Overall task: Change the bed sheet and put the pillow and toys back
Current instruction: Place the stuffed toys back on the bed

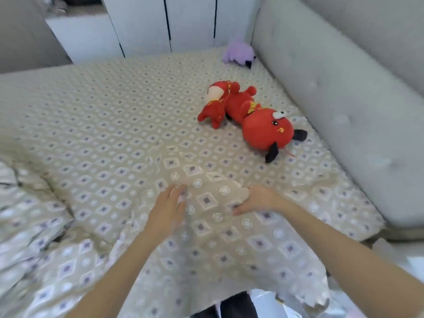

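Two hands work the near part of the patterned bed sheet [114, 134], which covers the mattress from its near edge to the far corner. Whether the sheet is being gathered up or smoothed, the step looks best done with both hands drawing the cloth evenly. I judge the toys should come off first so that nothing drags or tumbles.

The right hand [257, 200] has its fingers curled into a raised fold of the fabric, thumb low against it, pinching the ridge. The left hand [168, 207] is blurred but looks relaxed, with straight fingers held together, palm down on or just over the cloth beside that fold. Both forearms stretch forward and converge slightly.

At near left lies bunched fabric [34, 226] in the same pattern; I cannot tell whether it hides the pillow. Farther on, near the padded headboard [344, 99] at the right, the red plush toys [266, 131] lie on the sheet. A purple plush toy [239, 52] sits in the far corner, before white cupboard doors [142, 26].
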The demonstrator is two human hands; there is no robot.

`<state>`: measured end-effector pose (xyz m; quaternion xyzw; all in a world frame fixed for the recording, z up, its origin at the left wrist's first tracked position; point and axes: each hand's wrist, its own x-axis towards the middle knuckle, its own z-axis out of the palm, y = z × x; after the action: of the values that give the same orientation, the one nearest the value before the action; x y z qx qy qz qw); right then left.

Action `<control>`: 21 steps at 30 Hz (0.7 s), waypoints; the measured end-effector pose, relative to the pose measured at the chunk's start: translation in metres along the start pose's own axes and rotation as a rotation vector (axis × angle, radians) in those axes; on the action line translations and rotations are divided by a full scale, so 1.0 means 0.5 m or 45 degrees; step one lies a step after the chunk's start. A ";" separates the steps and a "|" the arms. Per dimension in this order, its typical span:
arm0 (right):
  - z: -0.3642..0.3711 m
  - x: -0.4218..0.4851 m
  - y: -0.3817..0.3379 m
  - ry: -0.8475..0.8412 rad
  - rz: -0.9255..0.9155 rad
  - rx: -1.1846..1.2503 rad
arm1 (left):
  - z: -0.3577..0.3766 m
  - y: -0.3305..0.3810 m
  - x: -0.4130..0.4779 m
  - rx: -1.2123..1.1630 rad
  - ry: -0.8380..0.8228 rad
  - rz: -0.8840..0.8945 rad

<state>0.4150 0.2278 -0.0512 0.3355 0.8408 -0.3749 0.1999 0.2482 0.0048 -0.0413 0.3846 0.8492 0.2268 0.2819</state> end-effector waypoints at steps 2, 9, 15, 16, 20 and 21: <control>-0.047 -0.054 0.005 0.123 0.039 0.111 | -0.019 0.046 -0.005 -0.023 0.005 0.085; -0.184 -0.230 0.036 0.621 0.162 0.550 | -0.039 0.218 0.023 -0.116 -0.050 0.238; -0.282 -0.367 0.110 1.041 0.350 0.763 | -0.004 0.364 0.063 -0.148 -0.211 0.375; -0.297 -0.385 0.121 1.094 0.385 0.765 | 0.005 0.386 0.073 -0.137 -0.214 0.398; -0.353 -0.428 0.168 1.228 0.549 0.681 | 0.046 0.469 0.118 -0.112 -0.258 0.500; -0.365 -0.431 0.180 1.248 0.615 0.625 | 0.060 0.484 0.130 -0.109 -0.272 0.517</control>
<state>0.6136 0.3222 0.1474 0.6874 0.6238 -0.3036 -0.2150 0.3594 0.2064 0.0627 0.5570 0.7095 0.2726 0.3347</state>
